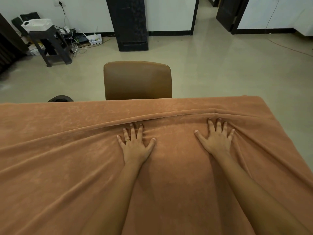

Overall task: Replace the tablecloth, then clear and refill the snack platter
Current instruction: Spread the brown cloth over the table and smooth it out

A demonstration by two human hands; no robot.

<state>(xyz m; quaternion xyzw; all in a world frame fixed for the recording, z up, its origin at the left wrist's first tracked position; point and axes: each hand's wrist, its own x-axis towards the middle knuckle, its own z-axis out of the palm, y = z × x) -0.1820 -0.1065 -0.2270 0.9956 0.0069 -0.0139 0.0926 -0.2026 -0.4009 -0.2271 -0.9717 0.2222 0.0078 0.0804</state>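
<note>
Left hand [135, 146]: flat on tablecloth [67, 167], fingers [132, 131] spread straight.
Right hand [216, 141]: the same.
Tablecloth: ridged fold [169, 114] at the fingertips.

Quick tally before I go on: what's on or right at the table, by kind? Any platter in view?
Tablecloth, orange-brown, with a long fold: 1
Hands pressed flat on it, left hand and right hand: 2
Brown chair at the far edge: 1
Dark rounded object beside the chair, unidentifiable: 1
Snack platter: 0 in view
Total: 5
</note>
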